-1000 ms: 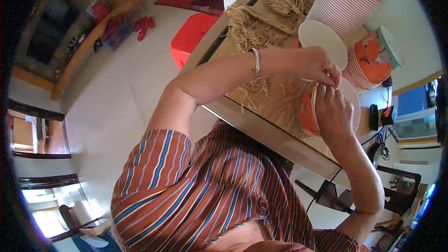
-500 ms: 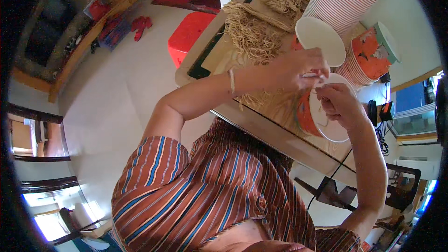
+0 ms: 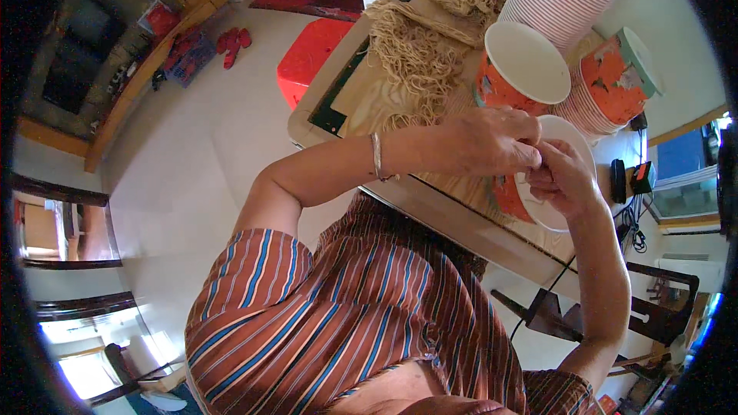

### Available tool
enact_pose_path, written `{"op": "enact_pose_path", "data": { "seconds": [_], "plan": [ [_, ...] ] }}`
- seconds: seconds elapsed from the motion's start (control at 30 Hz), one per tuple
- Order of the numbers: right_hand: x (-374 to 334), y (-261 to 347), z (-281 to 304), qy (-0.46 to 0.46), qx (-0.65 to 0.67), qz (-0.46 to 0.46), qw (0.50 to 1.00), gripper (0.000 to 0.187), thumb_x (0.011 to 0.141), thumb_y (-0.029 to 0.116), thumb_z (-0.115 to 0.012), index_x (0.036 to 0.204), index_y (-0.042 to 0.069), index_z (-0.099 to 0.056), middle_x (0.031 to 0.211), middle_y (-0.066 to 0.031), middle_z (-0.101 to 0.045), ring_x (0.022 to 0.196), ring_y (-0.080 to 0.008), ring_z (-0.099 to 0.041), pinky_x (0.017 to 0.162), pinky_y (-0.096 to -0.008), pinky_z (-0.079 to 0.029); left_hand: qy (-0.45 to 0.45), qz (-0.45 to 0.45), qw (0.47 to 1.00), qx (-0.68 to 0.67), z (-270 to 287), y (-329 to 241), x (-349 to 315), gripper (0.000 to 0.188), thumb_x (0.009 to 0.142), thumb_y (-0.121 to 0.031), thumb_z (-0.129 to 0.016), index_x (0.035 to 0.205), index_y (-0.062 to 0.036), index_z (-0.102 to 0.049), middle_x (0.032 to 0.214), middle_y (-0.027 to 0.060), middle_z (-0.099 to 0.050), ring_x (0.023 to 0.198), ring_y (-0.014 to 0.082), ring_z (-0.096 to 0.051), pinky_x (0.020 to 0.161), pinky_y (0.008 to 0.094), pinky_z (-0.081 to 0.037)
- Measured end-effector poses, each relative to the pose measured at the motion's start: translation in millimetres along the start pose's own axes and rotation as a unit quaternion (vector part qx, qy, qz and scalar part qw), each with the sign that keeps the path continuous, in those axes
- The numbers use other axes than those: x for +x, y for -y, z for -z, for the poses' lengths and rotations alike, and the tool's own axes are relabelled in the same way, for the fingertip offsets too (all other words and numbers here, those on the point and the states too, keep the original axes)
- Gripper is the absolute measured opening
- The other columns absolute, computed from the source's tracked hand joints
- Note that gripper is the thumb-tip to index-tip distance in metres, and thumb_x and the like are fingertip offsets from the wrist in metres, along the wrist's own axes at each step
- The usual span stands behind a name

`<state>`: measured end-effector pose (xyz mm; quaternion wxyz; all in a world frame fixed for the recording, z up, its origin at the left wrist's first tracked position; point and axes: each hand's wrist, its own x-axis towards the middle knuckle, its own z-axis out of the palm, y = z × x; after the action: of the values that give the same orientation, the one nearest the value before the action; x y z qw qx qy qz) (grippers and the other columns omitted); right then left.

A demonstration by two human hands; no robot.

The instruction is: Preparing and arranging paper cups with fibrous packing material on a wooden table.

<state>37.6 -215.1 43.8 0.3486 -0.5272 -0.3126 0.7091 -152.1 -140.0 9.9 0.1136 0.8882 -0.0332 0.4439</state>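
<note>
Above the near orange tub (image 3: 510, 197), left hand (image 3: 492, 142) and right hand (image 3: 567, 177) meet, fingers bunched; cannot tell whether they grip anything. Tan strands (image 3: 421, 58) lie beyond tub, leftward.

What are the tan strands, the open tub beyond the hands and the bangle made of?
Tan strands: matte, possibly yarn or plant fibre, from their loose tangle. Open tub: probably paperboard, thin-walled, printed orange, smooth white inside. Bangle: likely polished metal, silvery and shiny.

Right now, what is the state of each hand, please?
Left hand: closed; whether it holds anything cannot be told.
Right hand: curled closed; any held thing is hidden.
</note>
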Motion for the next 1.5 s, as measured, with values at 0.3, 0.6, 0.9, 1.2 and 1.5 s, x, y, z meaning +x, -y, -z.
{"op": "enact_pose_path", "data": {
  "seconds": [0.3,0.6,0.9,1.2,1.5],
  "plan": [
    [-7.4,-1.4,-12.9,-0.078,-0.121,0.073,0.987,0.017,0.092,0.021,-0.057,0.081,0.008,-0.059,0.06,0.005,-0.045,0.044,-0.0044,-0.038,0.038,-0.0199,-0.029,-0.064,0.242,0.938,-0.239,-8.6,-16.7,-15.7,0.009,0.083,-0.009,-0.069,0.09,-0.0048,-0.065,0.089,0.0058,-0.059,0.084,0.0197,-0.061,0.074,0.0302,-0.049],
    [-9.6,-4.3,-20.3,-0.116,-0.146,0.117,0.976,0.011,0.087,0.019,-0.065,0.086,0.008,-0.062,0.064,0.0052,-0.049,0.049,-0.0034,-0.04,0.042,-0.0193,-0.032,-0.151,0.399,0.858,-0.288,-19.7,-27.7,-25.0,0.01,0.085,-0.007,-0.064,0.093,-0.0012,-0.065,0.091,0.0043,-0.057,0.088,0.013,-0.058,0.081,0.028,-0.047],
    [-9.7,-8.1,-24.8,-0.177,-0.217,0.174,0.944,0.006,0.088,0.011,-0.062,0.086,0.007,-0.059,0.068,0.0044,-0.052,0.054,-0.0049,-0.046,0.047,-0.0213,-0.039,-0.146,0.39,0.887,-0.198,-16.7,-20.8,-14.5,0.013,0.085,-0.011,-0.067,0.094,-0.001,-0.067,0.089,0.006,-0.063,0.085,0.0131,-0.061,0.074,0.027,-0.049],
    [-5.1,-22.2,-20.1,-0.238,-0.381,0.372,0.813,0.006,0.085,0.004,-0.062,0.088,0.002,-0.057,0.078,-0.0079,-0.06,0.066,-0.0145,-0.059,0.065,-0.0306,-0.05,-0.031,0.345,0.915,-0.209,-5.3,-5.3,-2.9,0.022,0.085,-0.019,-0.064,0.093,0.0013,-0.067,0.085,0.0116,-0.062,0.081,0.0225,-0.062,0.075,0.0335,-0.049],
    [-9.0,-18.5,-23.8,-0.24,-0.456,0.421,0.746,0.008,0.084,0.0,-0.061,0.091,0.002,-0.057,0.085,-0.0098,-0.06,0.07,-0.0184,-0.062,0.064,-0.0304,-0.05,0.071,0.302,0.919,-0.243,5.1,15.7,1.3,0.028,0.086,-0.025,-0.064,0.096,0.0005,-0.067,0.087,0.0116,-0.066,0.083,0.0203,-0.063,0.075,0.0326,-0.049]
  ]
}}
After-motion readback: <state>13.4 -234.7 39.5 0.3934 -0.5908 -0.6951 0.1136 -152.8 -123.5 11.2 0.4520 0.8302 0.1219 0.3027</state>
